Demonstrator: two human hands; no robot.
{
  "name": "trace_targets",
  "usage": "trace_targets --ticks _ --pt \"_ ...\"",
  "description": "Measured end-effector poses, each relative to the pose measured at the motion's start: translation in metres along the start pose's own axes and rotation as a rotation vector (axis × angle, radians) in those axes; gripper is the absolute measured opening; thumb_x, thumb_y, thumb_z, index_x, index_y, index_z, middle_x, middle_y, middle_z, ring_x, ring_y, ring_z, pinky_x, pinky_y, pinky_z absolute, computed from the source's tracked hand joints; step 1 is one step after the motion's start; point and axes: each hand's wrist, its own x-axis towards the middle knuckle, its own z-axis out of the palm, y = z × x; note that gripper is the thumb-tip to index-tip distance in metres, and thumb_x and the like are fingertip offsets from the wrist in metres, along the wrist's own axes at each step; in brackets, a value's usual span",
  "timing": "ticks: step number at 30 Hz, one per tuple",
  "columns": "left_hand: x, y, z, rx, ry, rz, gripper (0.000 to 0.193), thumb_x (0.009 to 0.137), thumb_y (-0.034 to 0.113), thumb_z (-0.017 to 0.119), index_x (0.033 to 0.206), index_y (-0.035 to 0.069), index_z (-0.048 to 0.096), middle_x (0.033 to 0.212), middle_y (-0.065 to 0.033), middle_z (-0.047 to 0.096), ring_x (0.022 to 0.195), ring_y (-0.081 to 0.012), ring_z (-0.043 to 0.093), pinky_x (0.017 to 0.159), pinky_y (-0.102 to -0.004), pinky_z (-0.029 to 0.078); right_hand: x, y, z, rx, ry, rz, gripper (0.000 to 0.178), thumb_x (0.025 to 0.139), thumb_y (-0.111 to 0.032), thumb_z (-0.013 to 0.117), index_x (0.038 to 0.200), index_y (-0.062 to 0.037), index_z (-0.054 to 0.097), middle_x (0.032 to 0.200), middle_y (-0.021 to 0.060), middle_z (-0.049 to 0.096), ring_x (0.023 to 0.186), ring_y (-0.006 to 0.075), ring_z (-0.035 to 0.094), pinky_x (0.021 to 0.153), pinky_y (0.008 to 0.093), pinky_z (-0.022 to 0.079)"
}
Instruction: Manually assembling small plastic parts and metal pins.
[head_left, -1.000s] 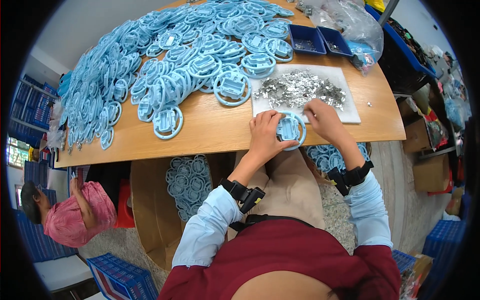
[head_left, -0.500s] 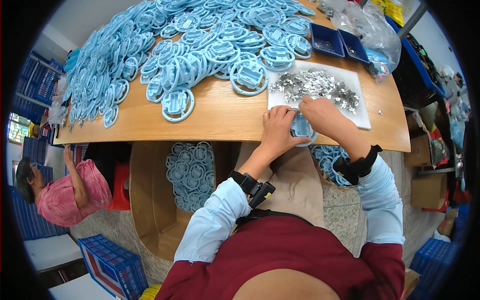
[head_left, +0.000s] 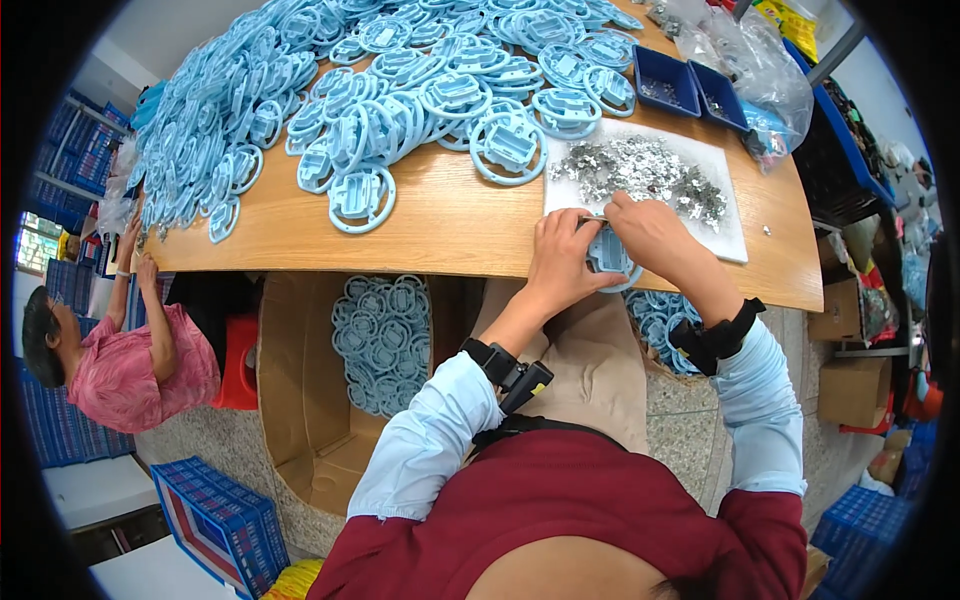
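At the table's front edge, my left hand (head_left: 562, 258) grips a light blue ring-shaped plastic part (head_left: 608, 252) with a moulded middle. Over the far side of that part, my right hand (head_left: 652, 238) has its fingertips pinched together. A thin dark sliver shows between the two hands, but what my right fingers hold is too small to make out. Just beyond them, a white foam sheet (head_left: 735, 225) carries a heap of small shiny metal pieces (head_left: 640, 172).
A large pile of matching blue parts (head_left: 400, 70) covers the table's far left. Two dark blue trays (head_left: 668, 82) stand beyond the foam, beside clear plastic bags (head_left: 765, 80). Below the table is a cardboard box (head_left: 300, 400) with more parts. Another person (head_left: 140, 365) works at left.
My hands stay on the blue part with little visible movement. At the left, the other person's arms now reach up to the table edge. The whole view has shifted slightly.
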Motion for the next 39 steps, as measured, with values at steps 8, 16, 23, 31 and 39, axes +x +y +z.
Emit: trace_targets --ticks 8,16,23,31,39 --pt "0.001 -0.001 0.001 0.006 0.014 0.009 0.067 0.05 0.038 0.082 0.102 0.002 0.059 0.104 -0.0102 0.05 0.101 -0.0288 0.045 0.088 -0.0391 0.034 -0.027 -0.004 0.026 0.475 0.357 0.263 0.006 0.077 -0.004 0.057 0.082 -0.0028 0.057 0.082 0.01 0.054 0.068 0.0318 0.058 0.059 0.0389 0.047" --pt "0.0 -0.003 0.005 0.053 0.039 0.038 0.068 0.05 0.039 0.081 0.105 0.005 0.059 0.102 -0.0089 0.051 0.099 -0.0273 0.047 0.087 -0.0393 0.034 -0.029 -0.021 0.027 0.409 0.439 0.323 0.006 0.076 -0.008 0.059 0.081 -0.0039 0.058 0.08 0.0083 0.054 0.065 0.0289 0.058 0.056 0.0378 0.047" --pt "0.0 -0.003 0.004 0.027 0.03 0.01 0.062 0.051 0.033 0.08 0.102 0.006 0.058 0.101 -0.0079 0.051 0.099 -0.0268 0.046 0.085 -0.0384 0.034 -0.034 -0.029 0.037 0.148 0.447 0.337 0.008 0.074 -0.012 0.061 0.077 -0.0062 0.058 0.079 0.0054 0.052 0.058 0.0254 0.057 0.05 0.0354 0.047" --pt "0.001 -0.001 0.003 0.041 0.019 0.002 0.061 0.051 0.031 0.079 0.104 0.007 0.058 0.101 -0.0077 0.051 0.099 -0.0266 0.046 0.086 -0.0387 0.034 -0.036 -0.036 0.033 0.128 0.453 0.359 0.006 0.074 -0.012 0.061 0.078 -0.0075 0.059 0.081 0.0044 0.052 0.057 0.0244 0.057 0.049 0.0343 0.047" --pt "0.0 -0.003 0.006 0.067 0.024 0.03 0.063 0.05 0.03 0.08 0.104 0.007 0.057 0.099 -0.0072 0.05 0.098 -0.0266 0.045 0.085 -0.0383 0.034 -0.033 -0.034 0.043 0.191 0.423 0.398 0.012 0.075 -0.01 0.058 0.086 -0.0078 0.061 0.078 0.0062 0.053 0.061 0.0262 0.058 0.054 0.0375 0.047"
